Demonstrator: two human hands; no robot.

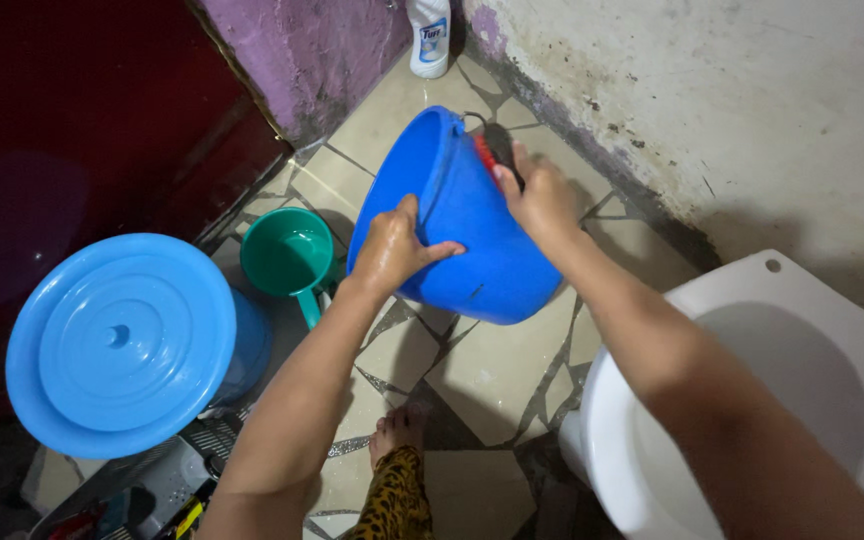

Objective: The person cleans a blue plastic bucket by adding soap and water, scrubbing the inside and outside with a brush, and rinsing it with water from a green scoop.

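**Wet bucket may slip**

We hold the blue bucket (472, 240) tilted above the tiled floor (492, 370). Our left hand (392, 250) grips its side; our right hand (542, 200) closes on a scrub brush (492, 150). Wet plastic could slide, hitting our foot (400, 430).

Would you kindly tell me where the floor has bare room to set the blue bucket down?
Bare tiles lie between the foot and the toilet, below the bucket. The left is crowded: green scoop and lidded container.
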